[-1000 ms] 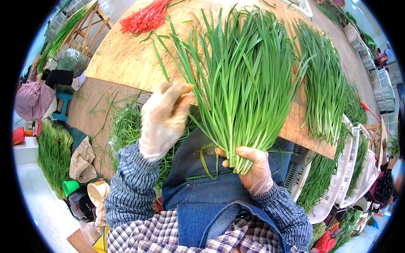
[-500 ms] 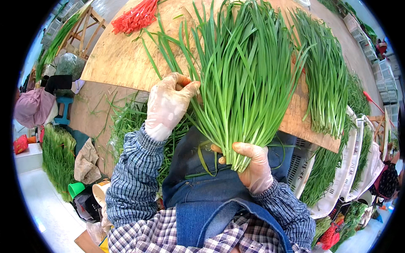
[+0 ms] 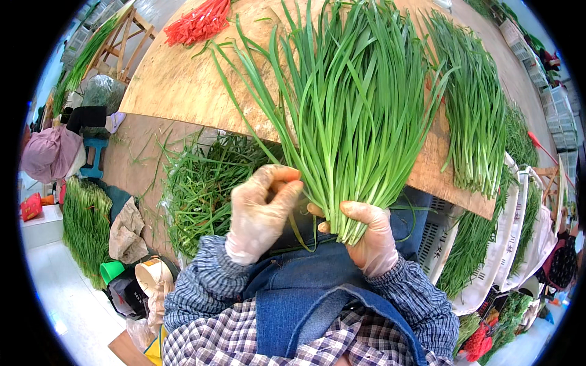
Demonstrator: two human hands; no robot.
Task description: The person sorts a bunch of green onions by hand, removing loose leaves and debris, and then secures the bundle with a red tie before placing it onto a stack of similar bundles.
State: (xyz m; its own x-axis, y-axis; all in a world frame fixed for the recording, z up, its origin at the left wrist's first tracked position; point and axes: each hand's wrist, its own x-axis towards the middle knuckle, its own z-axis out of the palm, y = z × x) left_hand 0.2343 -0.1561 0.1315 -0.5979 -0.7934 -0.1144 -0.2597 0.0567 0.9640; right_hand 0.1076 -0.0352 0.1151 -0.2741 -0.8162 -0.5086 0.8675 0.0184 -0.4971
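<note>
1. Head view: my right hand [image 3: 372, 241] is closed around the stem ends of the leafy green bunch [image 3: 360, 116].
2. My left hand [image 3: 259, 213] has thumb and forefinger narrowed nearly together at the bunch's left edge; I cannot tell whether they pinch a leaf.
3. The bunch's long axis runs away from me, leaf tips fanning over the wooden board [image 3: 177, 85], stem ends toward my lap [image 3: 293, 277].
</note>
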